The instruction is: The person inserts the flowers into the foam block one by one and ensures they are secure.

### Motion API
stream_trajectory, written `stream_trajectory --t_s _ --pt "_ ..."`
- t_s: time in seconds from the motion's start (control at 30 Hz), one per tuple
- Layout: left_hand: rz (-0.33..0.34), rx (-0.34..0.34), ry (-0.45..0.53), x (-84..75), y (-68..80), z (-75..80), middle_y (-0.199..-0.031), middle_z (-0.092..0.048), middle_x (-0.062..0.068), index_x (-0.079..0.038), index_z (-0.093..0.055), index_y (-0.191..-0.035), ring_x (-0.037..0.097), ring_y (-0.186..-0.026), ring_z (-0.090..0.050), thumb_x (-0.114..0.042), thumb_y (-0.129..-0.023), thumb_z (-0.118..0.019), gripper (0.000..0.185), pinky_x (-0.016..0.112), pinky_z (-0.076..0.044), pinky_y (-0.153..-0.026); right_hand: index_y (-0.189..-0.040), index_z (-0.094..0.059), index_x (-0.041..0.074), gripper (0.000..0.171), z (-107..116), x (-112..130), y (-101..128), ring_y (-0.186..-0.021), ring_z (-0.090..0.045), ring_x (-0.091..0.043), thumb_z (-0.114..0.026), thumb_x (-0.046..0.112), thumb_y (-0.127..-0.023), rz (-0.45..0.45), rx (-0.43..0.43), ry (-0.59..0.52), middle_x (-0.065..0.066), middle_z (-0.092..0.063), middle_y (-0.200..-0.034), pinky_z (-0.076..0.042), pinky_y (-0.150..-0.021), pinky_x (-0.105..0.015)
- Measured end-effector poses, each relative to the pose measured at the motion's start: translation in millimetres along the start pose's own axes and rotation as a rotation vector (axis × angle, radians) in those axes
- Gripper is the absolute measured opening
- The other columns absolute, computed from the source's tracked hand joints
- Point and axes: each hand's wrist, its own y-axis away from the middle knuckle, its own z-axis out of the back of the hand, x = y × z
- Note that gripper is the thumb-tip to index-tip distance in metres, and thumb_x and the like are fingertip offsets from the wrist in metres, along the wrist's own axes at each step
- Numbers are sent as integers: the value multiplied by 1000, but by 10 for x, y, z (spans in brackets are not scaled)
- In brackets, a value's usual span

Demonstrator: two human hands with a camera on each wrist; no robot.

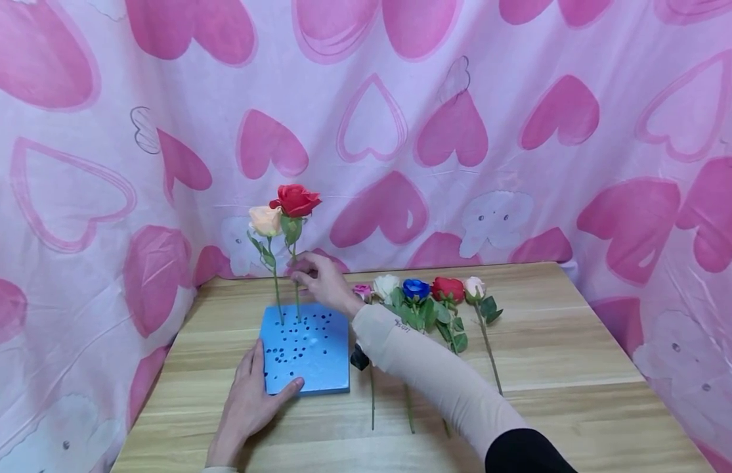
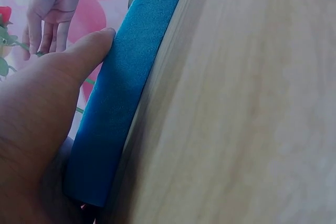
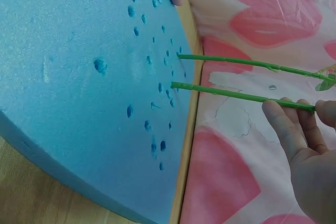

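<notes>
With its fingers along the left side and its thumb over the near edge, my left hand (image 1: 250,397) holds a blue foam block (image 1: 312,369) full of small holes. My right hand (image 1: 323,279) pinches the green stem (image 3: 226,93) of a red rose (image 1: 295,200) between thumb and fingertips. That stem's lower end meets the block's top among the holes; how deep it sits I cannot tell. Just left of it, a cream rose (image 1: 265,221) stands upright in the block, with no hand on it. In the left wrist view the left fingers are mostly hidden.
Right of the block, several flowers lie on the wooden table (image 1: 578,420): a pink one (image 1: 362,290), a white one (image 1: 386,286), a blue rose (image 1: 415,289), another red rose (image 1: 448,289) and a pale pink rose (image 1: 474,288). My right forearm crosses over their stems. A heart-patterned curtain (image 1: 366,52) hangs behind.
</notes>
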Motion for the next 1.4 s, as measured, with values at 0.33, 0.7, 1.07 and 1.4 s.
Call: stream_trajectory --t_s 0.33,0.7,1.07,1.4 --pt "13 8 -1 -3 15 1 -181 -7 35 -2 3 -178 57 -165 -18 -90 -90 -66 142 72 -24 -131 -145 -74 23 34 19 -2 56 -110 -75 -26 -70 17 -112 -61 19 38 2 -77 -118 -68 -95 -52" --pt "15 6 6 -19 22 17 -181 -7 36 -2 4 -178 58 -165 -18 -90 -90 -66 142 73 -23 -131 -162 -59 26 55 135 -30 102 -106 -74 -25 -74 31 -110 -123 37 95 -4 -74 -119 -67 -93 -55" --pt "6 7 0 2 16 -12 -181 -6 36 -2 4 -177 57 -166 -16 -91 -90 -65 143 73 -22 -131 -168 -51 25 66 240 -82 162 -99 -75 -15 -77 34 -108 -113 43 121 -5 -74 -122 -69 -89 -45" --pt "5 7 6 -11 35 12 -181 -6 36 -1 4 -177 58 -165 -16 -90 -90 -66 143 73 -23 -131 -173 -41 27 80 373 -86 213 -108 -79 -31 -82 32 -105 -144 35 30 -18 -62 -154 -66 -97 -58"
